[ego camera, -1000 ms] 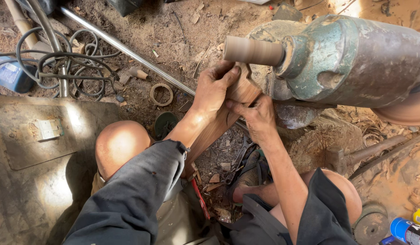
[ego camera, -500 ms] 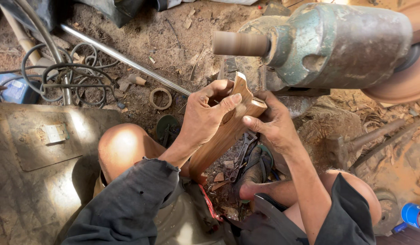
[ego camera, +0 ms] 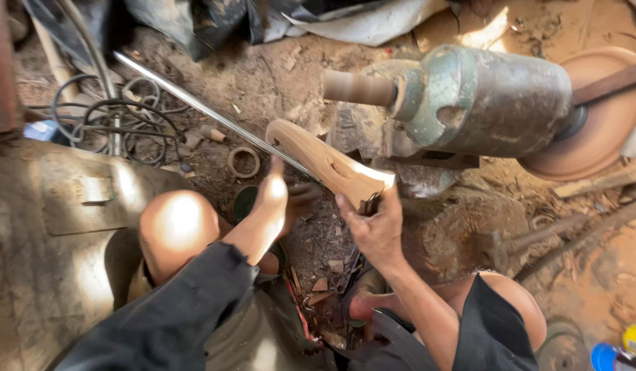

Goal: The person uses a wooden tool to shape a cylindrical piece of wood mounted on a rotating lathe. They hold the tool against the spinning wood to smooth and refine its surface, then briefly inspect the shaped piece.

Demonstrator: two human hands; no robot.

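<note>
So the left hand (ego camera: 280, 199) has let go since half a second back, it's now open and just below the carved wooden handle piece (ego camera: 325, 161). The right hand (ego camera: 376, 223) has swung the piece flat, gripping its lower end, right below the green motor housing (ego camera: 483, 103).

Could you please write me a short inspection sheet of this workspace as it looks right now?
Surface: dirt floor strewn with wood chips.
Job's things: curved wooden piece, pale and smooth, lying across below the green machine.
Clutter: metal rod, small ring, hammer.
Grippers: right hand grips the piece's end; left hand is just below the piece, contact unclear.
Cables: black coil at left.
Surroundings: reddish disc, metal sheet.
</note>
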